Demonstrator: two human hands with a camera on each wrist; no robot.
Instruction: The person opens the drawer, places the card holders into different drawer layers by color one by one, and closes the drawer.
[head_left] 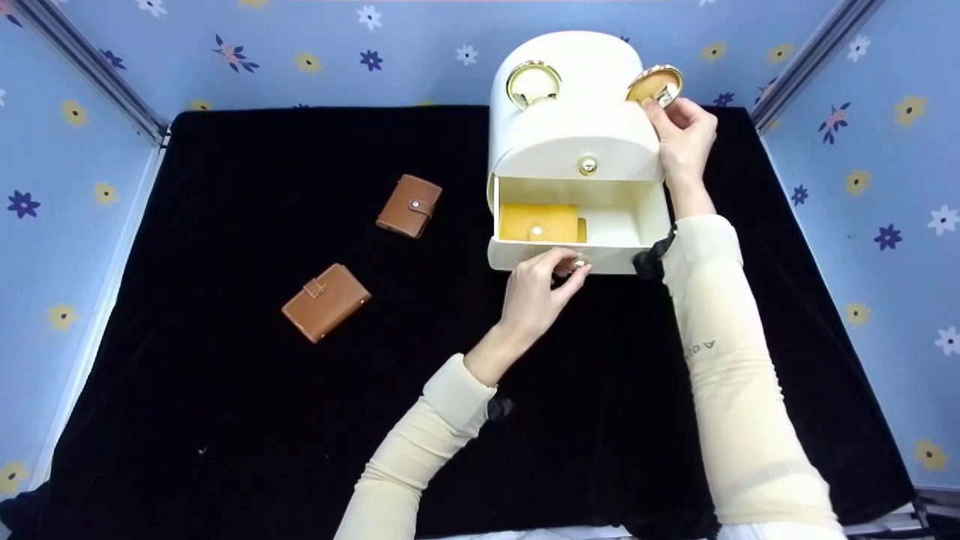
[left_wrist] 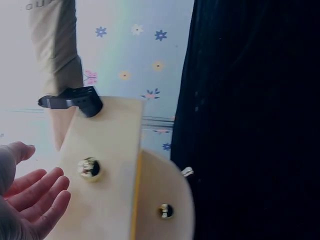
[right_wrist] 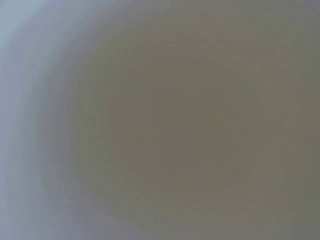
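Observation:
A white cabinet (head_left: 574, 90) with a rounded top has its lower drawer (head_left: 626, 260) pulled out. Inside, at the left, lies a yellow wallet (head_left: 538, 223). My left hand (head_left: 532, 296) is at the drawer's gold knob (head_left: 580, 263), thumb and fingers spread around it. In the left wrist view the left hand (left_wrist: 35, 200) has relaxed fingers, with a visible gap to the knob (left_wrist: 90, 169). My right hand (head_left: 684, 139) pinches the lower edge of a gold-rimmed disc (head_left: 655, 84) on the cabinet's right. The right wrist view shows only a pale blur.
Two brown wallets lie left of the cabinet on the black cloth (head_left: 225, 420), one (head_left: 410, 205) nearer the cabinet, the other (head_left: 327, 302) farther left and forward. Another gold-rimmed disc (head_left: 533, 83) is on the cabinet's left. Flower-patterned panels (head_left: 420, 56) stand behind and at both sides.

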